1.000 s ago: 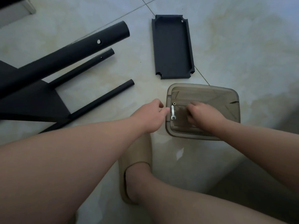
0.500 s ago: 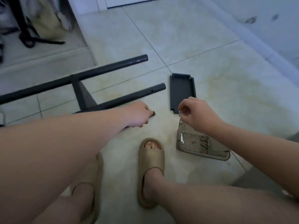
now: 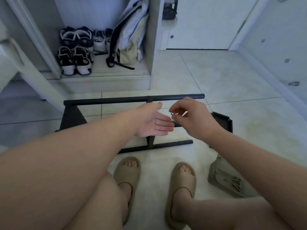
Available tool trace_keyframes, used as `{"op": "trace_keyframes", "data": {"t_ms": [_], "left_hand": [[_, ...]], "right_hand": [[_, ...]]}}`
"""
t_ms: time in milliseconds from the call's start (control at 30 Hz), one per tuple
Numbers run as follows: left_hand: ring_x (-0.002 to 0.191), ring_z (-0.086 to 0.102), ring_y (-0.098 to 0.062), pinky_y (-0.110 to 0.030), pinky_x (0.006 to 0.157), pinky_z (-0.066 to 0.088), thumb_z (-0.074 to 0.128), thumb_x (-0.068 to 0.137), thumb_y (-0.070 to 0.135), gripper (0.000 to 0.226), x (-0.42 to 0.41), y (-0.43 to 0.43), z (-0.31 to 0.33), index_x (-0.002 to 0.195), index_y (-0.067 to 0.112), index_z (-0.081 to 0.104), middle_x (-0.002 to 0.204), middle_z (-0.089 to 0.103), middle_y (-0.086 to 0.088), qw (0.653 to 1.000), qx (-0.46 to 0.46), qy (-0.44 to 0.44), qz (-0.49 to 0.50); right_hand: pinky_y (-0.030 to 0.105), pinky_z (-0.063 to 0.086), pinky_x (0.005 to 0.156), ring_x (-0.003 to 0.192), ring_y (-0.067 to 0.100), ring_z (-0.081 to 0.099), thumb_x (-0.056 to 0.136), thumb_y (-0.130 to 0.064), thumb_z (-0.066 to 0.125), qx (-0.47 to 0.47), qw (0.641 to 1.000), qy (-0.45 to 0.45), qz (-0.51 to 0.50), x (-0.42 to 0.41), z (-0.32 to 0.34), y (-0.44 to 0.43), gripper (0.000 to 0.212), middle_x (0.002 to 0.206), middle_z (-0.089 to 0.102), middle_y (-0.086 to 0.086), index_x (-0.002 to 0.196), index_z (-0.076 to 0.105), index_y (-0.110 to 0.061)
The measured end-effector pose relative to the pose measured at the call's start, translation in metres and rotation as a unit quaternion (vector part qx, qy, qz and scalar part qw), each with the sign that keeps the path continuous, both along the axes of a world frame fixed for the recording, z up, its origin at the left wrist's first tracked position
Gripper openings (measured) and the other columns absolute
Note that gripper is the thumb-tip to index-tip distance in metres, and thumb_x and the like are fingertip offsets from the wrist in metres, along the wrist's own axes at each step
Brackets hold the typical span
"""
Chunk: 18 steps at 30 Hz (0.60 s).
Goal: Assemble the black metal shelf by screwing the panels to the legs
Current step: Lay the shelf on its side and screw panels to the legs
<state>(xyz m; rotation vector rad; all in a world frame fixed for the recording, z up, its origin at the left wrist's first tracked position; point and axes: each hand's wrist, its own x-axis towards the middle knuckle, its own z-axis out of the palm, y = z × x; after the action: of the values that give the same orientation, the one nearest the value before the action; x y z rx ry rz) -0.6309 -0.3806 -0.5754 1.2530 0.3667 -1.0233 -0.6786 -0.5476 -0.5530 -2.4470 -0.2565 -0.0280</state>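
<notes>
- Left hand is hovering open, palm up, above the black shelf frame.
- Right hand is pinching a small metal ring just beside the left fingertips.

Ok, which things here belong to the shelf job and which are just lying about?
Job: black shelf frame, loose black panel, tray with screws, small metal fastener pinched in the right hand, left hand open beside it.
Lying about: shoes, bag.

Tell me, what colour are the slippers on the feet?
Sandy beige. The slippers show plainly in the head view, the only one.
</notes>
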Motion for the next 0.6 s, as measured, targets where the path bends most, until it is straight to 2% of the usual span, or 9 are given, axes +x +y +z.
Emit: {"op": "trace_keyframes", "data": {"t_ms": [133,233,333,400,433,533,600], "left_hand": [[0.096,0.072,-0.032,-0.039,0.079,0.057,0.026,0.107,0.050,0.071,0.015,0.019,-0.004,0.112,-0.011,0.062,0.107,0.072,-0.025,0.999,-0.019,0.016,0.026],[0.078,0.075,-0.032,-0.040,0.074,0.058,0.025,0.108,0.044,0.067,0.030,0.029,-0.011,0.102,-0.011,0.063,0.088,0.074,-0.024,0.997,-0.010,0.026,0.068],[0.077,0.069,-0.029,-0.038,0.065,0.056,0.029,0.109,0.037,0.058,0.045,0.037,-0.021,0.095,-0.007,0.064,0.088,0.069,-0.020,0.992,0.046,0.028,0.111],[0.071,0.062,-0.021,-0.031,0.061,0.053,0.034,0.108,0.031,0.049,0.052,0.041,-0.030,0.088,-0.002,0.065,0.086,0.065,-0.014,0.988,0.098,0.019,0.114],[0.066,0.057,-0.017,-0.027,0.058,0.049,0.035,0.107,0.027,0.045,0.055,0.042,-0.034,0.086,0.001,0.064,0.082,0.062,-0.010,0.986,0.123,0.010,0.110],[0.054,0.044,-0.011,-0.020,0.048,0.036,0.045,0.103,0.024,0.032,0.063,0.040,-0.048,0.083,0.009,0.065,0.070,0.054,-0.001,0.970,0.226,-0.076,0.049],[0.051,0.040,-0.015,-0.022,0.048,0.031,0.051,0.098,0.024,0.022,0.069,0.037,-0.057,0.090,0.011,0.067,0.067,0.052,0.000,0.933,0.311,-0.176,-0.027]], "right_hand": [[0.006,0.041,0.070,0.087,0.009,0.060,0.088,0.000,0.065,-0.024,0.999,0.020,0.036,0.024,-0.006,0.028,0.022,0.094,0.060,-0.009,0.095,0.072,-0.019],[0.006,0.042,0.070,0.083,0.005,0.060,0.089,-0.002,0.066,-0.012,0.998,0.038,0.049,0.042,-0.017,0.041,0.023,0.092,0.061,-0.016,0.096,0.068,-0.024],[0.004,0.041,0.070,0.079,0.002,0.059,0.089,-0.003,0.065,-0.004,0.998,0.049,0.027,0.058,-0.033,0.046,0.025,0.091,0.062,-0.019,0.100,0.064,-0.026],[0.005,0.041,0.071,0.083,0.006,0.061,0.092,-0.009,0.063,-0.034,0.998,0.060,0.011,0.067,-0.047,0.044,0.020,0.092,0.062,-0.017,0.104,0.064,-0.024],[0.008,0.042,0.074,0.089,0.010,0.062,0.093,-0.012,0.063,-0.061,0.995,0.075,0.007,0.071,-0.054,0.042,0.018,0.095,0.062,-0.013,0.108,0.065,-0.022],[0.035,0.048,0.095,0.110,0.020,0.058,0.095,-0.032,0.064,-0.169,0.973,0.156,0.005,0.079,-0.074,0.033,0.030,0.112,0.060,-0.007,0.123,0.061,-0.021],[0.043,0.045,0.102,0.115,0.024,0.055,0.094,-0.050,0.063,-0.244,0.948,0.204,0.014,0.081,-0.084,0.028,0.047,0.123,0.058,-0.004,0.131,0.056,-0.023]]}}
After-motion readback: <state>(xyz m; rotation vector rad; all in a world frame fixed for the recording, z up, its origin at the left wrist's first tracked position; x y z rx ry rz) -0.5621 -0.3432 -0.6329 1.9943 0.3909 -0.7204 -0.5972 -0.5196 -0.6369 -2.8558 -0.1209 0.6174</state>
